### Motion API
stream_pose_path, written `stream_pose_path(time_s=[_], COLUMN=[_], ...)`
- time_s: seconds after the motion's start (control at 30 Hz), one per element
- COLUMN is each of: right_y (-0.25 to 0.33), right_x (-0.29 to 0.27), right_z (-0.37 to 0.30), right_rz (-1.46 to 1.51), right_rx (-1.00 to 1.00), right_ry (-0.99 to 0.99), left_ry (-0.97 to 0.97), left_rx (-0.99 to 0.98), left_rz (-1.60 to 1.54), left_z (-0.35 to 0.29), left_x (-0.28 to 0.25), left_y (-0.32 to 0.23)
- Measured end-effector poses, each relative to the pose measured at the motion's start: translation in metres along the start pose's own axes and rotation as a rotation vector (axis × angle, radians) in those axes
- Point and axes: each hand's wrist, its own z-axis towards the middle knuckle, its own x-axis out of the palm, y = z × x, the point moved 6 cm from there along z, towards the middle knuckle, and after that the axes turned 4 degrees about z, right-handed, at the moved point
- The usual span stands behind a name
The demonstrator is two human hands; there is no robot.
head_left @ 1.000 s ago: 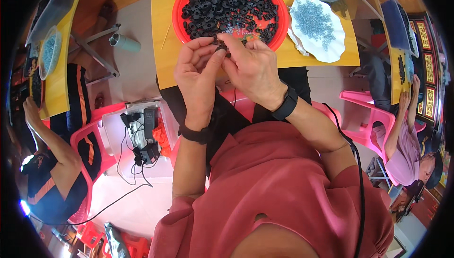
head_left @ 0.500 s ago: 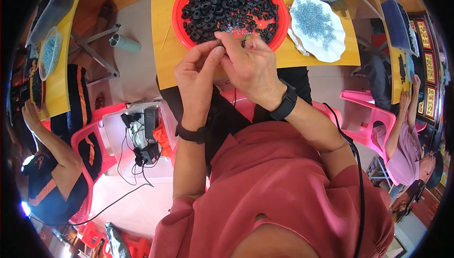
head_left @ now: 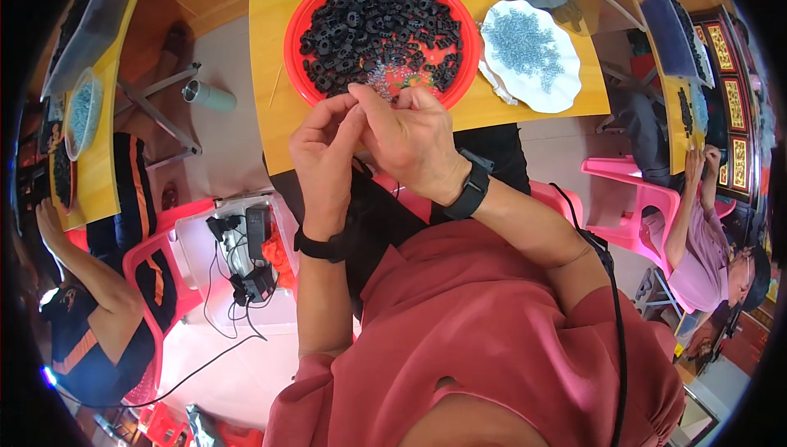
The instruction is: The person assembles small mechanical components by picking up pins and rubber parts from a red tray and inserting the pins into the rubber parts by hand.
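My left hand (head_left: 325,148) and my right hand (head_left: 416,140) meet fingertip to fingertip just over the near rim of a red round tray (head_left: 296,78). Both are closed in a pinch; whatever lies between the fingers is hidden by them. A heap of small black plastic parts (head_left: 373,25) fills most of the tray. Tiny clear pieces (head_left: 379,77) are scattered on its near part, by my fingertips. To the right of the tray, a white scalloped plate (head_left: 567,90) carries many small bluish clear pieces (head_left: 525,45).
The yellow table (head_left: 275,131) ends just before my lap. A thin stick (head_left: 276,86) lies left of the tray. A plastic bin (head_left: 287,299) with black adapters and cables stands on my left. People work at tables on both sides, near pink chairs (head_left: 631,217). A green cup (head_left: 211,95) is on the floor.
The table, tray and plate have shifted slightly left and down in the view. My hands stay pinched together, a little lower and further left in the picture.
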Motion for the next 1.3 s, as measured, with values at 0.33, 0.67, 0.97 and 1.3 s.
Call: stream_pose_path(time_s=[0.33, 0.67, 0.97, 1.3], right_y=[-0.036, -0.033, -0.018, -0.005], right_x=[-0.008, 0.011, 0.019, 0.027], right_z=[0.001, -0.004, -0.015, -0.020], right_rz=[0.968, 1.535, 1.920, 2.034], right_rx=[0.781, 0.958, 1.019, 1.137], right_ry=[0.323, 0.609, 0.711, 0.616], left_ry=[-0.061, 0.024, 0.027, 0.085], left_rx=[0.122, 0.368, 0.462, 0.327], left_rz=[0.024, 0.120, 0.212, 0.007], left_z=[-0.001, -0.004, -0.007, -0.007], left_x=[0.000, 0.010, 0.014, 0.014], left_y=[-0.009, -0.023, -0.026, -0.020])
